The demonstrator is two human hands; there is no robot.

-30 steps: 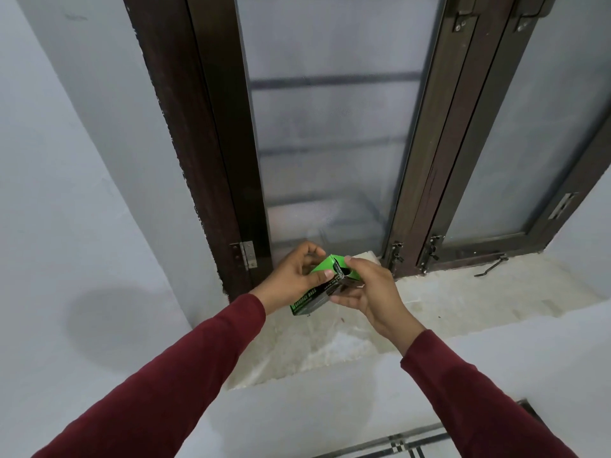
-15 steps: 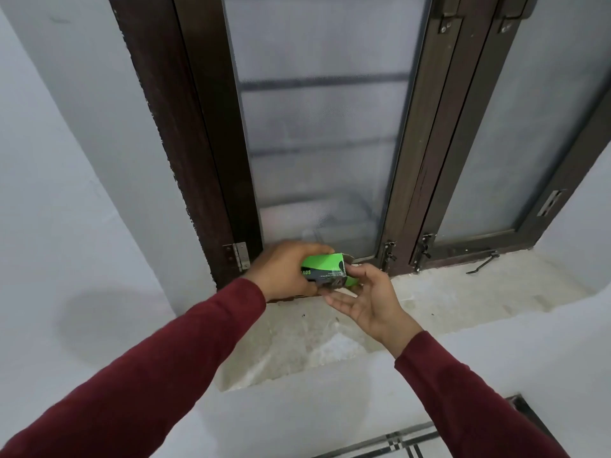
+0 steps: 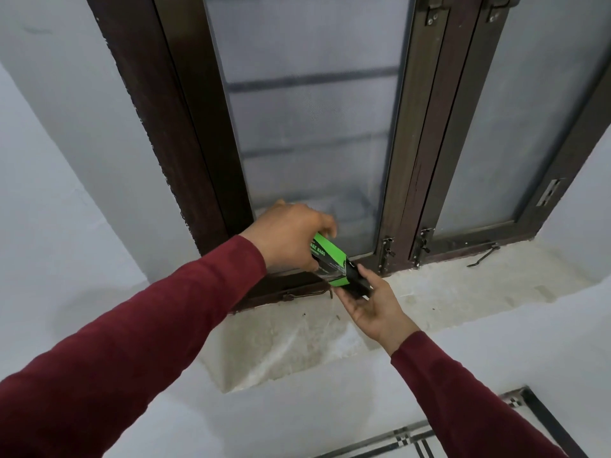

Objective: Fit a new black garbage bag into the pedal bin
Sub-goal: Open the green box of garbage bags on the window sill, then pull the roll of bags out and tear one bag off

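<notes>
Above the pale window sill [image 3: 463, 292], close against the dark window frame [image 3: 205, 160], the green box of garbage bags [image 3: 327, 256] hangs between the two hands, its long axis slanting from about 10 o'clock down to 4 o'clock. At the upper end the left hand [image 3: 287, 234] grips the box, fingers curled round it from above. At the lower, open end a black roll of bags [image 3: 358, 282] pokes out, and the right hand [image 3: 373, 305] lies palm-up beneath it with fingers nearly straight, cupping rather than clasping; whether they press the roll I cannot tell. The right hand is therefore the nearer to the roll, and any pull would likely run along that slant toward 4 o'clock while the left braces the box. No pedal bin is in view.
</notes>
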